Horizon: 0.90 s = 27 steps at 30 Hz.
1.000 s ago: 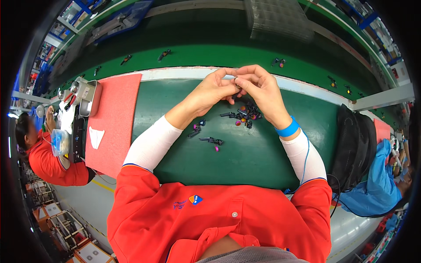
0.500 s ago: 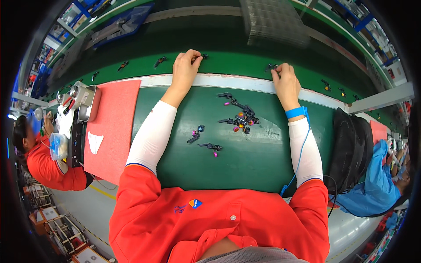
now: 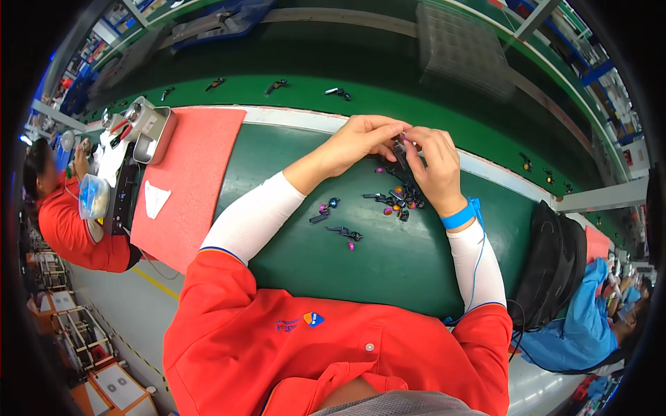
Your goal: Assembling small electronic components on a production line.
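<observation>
My left hand (image 3: 357,144) and my right hand (image 3: 436,163) meet over the far edge of the green work surface (image 3: 298,270). Between their pinched fingertips is a small black electronic part (image 3: 399,148), partly hidden by the fingers. Just below my right hand lies a loose pile of similar black parts (image 3: 397,202) with orange and pink round pieces. Two smaller groups rest nearer me: one black part with pink and blue bits (image 3: 325,210), and another black part with a pink disc (image 3: 345,234).
Beyond a white rail (image 3: 291,116) runs a green belt (image 3: 388,104) carrying several spaced black parts (image 3: 338,93). A red mat (image 3: 198,173) with a metal tray (image 3: 154,137) lies left, a black bag (image 3: 555,256) right. Co-workers sit on both sides.
Both hands have drawn back from the belt and come together at the middle. A small black part is now between their fingers. The view has shifted slightly.
</observation>
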### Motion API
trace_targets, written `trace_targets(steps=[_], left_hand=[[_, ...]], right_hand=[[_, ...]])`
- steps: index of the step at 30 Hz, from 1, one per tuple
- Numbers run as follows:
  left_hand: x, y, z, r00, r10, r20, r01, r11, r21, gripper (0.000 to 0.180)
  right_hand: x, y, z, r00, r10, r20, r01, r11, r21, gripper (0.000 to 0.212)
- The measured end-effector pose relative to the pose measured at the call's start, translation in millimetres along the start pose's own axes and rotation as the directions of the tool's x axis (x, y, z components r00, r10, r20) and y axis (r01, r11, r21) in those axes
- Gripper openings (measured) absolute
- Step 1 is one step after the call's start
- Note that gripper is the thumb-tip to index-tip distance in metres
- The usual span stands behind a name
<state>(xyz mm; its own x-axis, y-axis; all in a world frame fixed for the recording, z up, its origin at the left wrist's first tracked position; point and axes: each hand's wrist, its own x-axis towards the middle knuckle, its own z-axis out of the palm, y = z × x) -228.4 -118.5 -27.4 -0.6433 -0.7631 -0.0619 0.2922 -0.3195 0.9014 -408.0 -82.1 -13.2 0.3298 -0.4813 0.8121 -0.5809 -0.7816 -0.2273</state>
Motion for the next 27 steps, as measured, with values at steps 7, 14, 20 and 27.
trace_targets(steps=[7,14,20,27], left_hand=[[-9,3,1,0.991,-0.033,-0.129,0.056,0.983,0.177,0.024],[-13,2,1,0.987,-0.145,-0.064,0.145,0.989,-0.013,0.021],[-15,0,1,0.981,-0.192,-0.031,0.188,0.977,-0.099,0.020],[-17,3,7,0.993,-0.027,-0.112,0.059,0.953,0.297,0.019]], right_hand=[[-9,-2,2,0.959,0.280,0.052,-0.282,0.959,0.029,0.018],[-12,-6,6,0.972,0.234,0.012,-0.234,0.971,0.054,0.019],[-8,-6,3,0.991,0.130,-0.024,-0.128,0.991,0.041,0.020],[-10,-9,3,0.984,0.180,0.003,-0.180,0.983,0.049,0.019]])
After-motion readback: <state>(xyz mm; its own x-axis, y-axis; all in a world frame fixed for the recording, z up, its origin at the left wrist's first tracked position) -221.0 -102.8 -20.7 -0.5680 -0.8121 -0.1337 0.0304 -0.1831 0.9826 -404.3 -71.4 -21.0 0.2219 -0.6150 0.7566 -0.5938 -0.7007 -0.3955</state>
